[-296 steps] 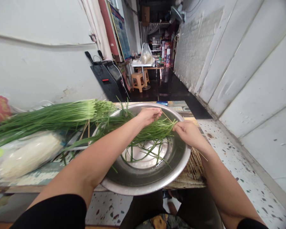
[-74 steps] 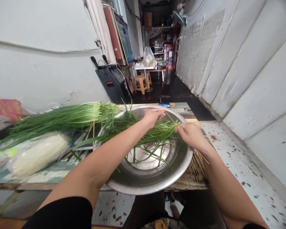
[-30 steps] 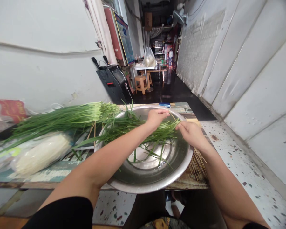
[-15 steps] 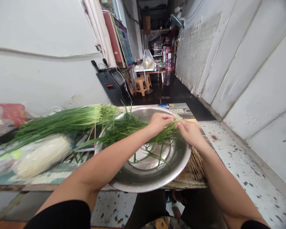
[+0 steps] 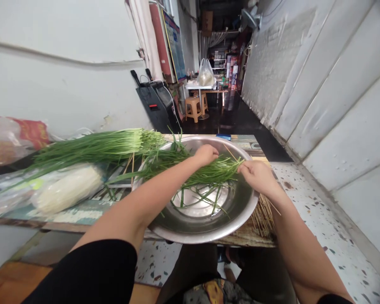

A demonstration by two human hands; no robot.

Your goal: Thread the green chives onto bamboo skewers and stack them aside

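Observation:
A wide steel basin (image 5: 205, 230) sits on the table edge in front of me, with loose green chive leaves in its bottom. A bunch of chives (image 5: 174, 162) lies across the basin's far half. My left hand (image 5: 205, 154) is closed on the middle of that bunch. My right hand (image 5: 256, 175) pinches the cut ends of the bunch, where a thin bamboo skewer (image 5: 229, 152) runs through the stalks.
A long pile of chives (image 5: 88, 147) lies left of the basin. A clear bag of white enoki mushrooms (image 5: 66, 190) rests beside it. Several bamboo skewers (image 5: 262, 211) lie on the table under my right wrist. A corridor with stools (image 5: 194, 107) stretches ahead.
My hands were close together at the chive ends half a second ago; now they are a little further apart. The camera has shifted left and tilted.

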